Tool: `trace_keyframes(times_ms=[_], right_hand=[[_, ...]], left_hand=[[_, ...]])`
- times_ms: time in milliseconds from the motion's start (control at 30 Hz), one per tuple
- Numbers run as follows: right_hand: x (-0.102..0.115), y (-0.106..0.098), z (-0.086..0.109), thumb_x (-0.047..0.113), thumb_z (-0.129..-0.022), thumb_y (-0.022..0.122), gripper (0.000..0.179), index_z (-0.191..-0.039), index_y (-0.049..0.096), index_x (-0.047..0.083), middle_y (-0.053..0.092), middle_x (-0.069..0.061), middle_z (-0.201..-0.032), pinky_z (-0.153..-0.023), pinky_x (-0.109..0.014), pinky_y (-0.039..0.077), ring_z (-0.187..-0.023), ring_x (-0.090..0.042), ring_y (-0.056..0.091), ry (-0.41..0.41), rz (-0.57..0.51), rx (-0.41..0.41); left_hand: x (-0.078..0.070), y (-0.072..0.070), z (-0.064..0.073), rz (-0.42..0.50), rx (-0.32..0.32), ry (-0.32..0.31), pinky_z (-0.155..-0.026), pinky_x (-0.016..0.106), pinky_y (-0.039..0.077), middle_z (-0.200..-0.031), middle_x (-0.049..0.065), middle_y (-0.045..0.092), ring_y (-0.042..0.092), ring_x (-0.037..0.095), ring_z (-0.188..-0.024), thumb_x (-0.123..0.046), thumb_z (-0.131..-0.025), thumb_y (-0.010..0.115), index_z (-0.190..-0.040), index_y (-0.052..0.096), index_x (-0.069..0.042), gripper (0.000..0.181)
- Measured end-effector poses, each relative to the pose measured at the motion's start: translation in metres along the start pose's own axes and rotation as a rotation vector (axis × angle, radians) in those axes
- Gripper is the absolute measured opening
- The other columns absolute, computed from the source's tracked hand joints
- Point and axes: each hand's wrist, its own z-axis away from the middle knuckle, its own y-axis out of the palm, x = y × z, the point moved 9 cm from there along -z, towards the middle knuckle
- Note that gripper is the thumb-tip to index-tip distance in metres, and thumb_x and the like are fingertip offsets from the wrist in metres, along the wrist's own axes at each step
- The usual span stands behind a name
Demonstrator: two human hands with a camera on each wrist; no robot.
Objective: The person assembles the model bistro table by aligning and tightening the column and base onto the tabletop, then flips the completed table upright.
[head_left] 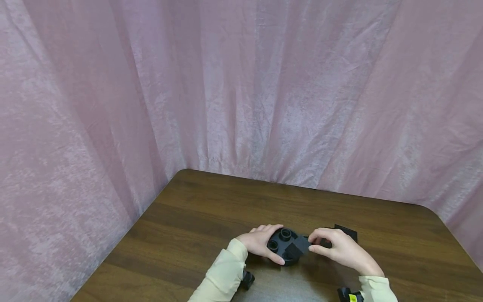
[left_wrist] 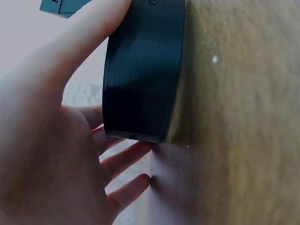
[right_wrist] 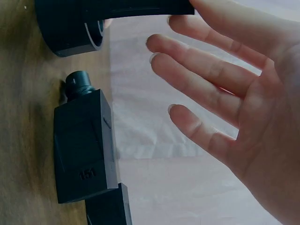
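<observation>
My left hand grips a round black base from its left side, thumb at the near edge and fingers spread along the far edge. Raised ring-shaped sockets stand on top of the base. In the left wrist view, its smooth side wall rises from the table beside the thumb. A dark flat-sided block lies over the base's right part, its outer end pinched between thumb and index finger of my right hand. The right hand's other fingers extend loosely, as the right wrist view shows.
Behind the right hand, a black block with a round peg, marked 151, lies on the wooden table. Another black block adjoins it. Pink curtains hang along the table's far and left edges.
</observation>
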Motion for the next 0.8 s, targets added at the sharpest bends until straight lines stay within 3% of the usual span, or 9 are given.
trace_keyframes(times_ms=[133, 233, 367, 633, 800], right_hand=[[0.002, 0.001, -0.001, 0.044, -0.081, 0.059, 0.02, -0.096, 0.058, 0.03, 0.057, 0.019, -0.084, -0.067, -0.026, 0.044, -0.075, 0.006, 0.051, -0.005, -0.008, -0.002], [0.002, 0.002, -0.002, 0.042, -0.08, 0.061, 0.03, -0.107, 0.056, 0.032, 0.059, 0.016, -0.093, -0.066, -0.024, 0.044, -0.078, 0.003, 0.052, -0.011, -0.03, -0.009], [0.003, 0.009, -0.002, 0.042, -0.082, 0.058, 0.04, -0.121, 0.05, 0.034, 0.057, 0.014, -0.107, -0.068, -0.024, 0.044, -0.085, -0.001, 0.053, -0.018, -0.059, 0.044], [0.002, 0.019, -0.004, 0.052, -0.082, 0.051, 0.04, -0.119, 0.043, 0.041, 0.052, 0.02, -0.105, -0.066, -0.024, 0.041, -0.088, -0.003, 0.053, 0.041, 0.042, 0.109], [-0.004, 0.019, -0.002, 0.055, -0.08, 0.052, 0.045, -0.12, 0.044, 0.037, 0.054, 0.017, -0.109, -0.068, -0.028, 0.043, -0.09, -0.005, 0.054, 0.076, 0.009, 0.112]], left_hand=[[0.001, 0.001, -0.001, -0.002, -0.001, 0.003, -0.098, 0.04, 0.03, -0.132, -0.007, 0.042, 0.038, 0.014, -0.117, -0.062, -0.063, 0.068, -0.142, 0.02, -0.029, 0.098], [0.002, 0.001, -0.002, -0.005, 0.0, 0.003, -0.097, 0.04, 0.031, -0.132, -0.007, 0.042, 0.038, 0.014, -0.117, -0.062, -0.063, 0.068, -0.141, 0.019, -0.029, 0.098], [0.002, 0.002, -0.002, -0.003, 0.003, 0.002, -0.097, 0.04, 0.031, -0.132, -0.007, 0.041, 0.038, 0.014, -0.118, -0.062, -0.063, 0.068, -0.142, 0.019, -0.029, 0.098], [-0.002, 0.0, 0.0, -0.008, 0.013, 0.019, -0.097, 0.038, 0.031, -0.132, -0.005, 0.042, 0.039, 0.013, -0.116, -0.06, -0.064, 0.069, -0.141, 0.021, -0.027, 0.097], [-0.004, -0.002, 0.001, -0.014, 0.015, 0.036, -0.095, 0.037, 0.033, -0.133, -0.003, 0.041, 0.04, 0.014, -0.115, -0.059, -0.064, 0.069, -0.141, 0.021, -0.026, 0.097]])
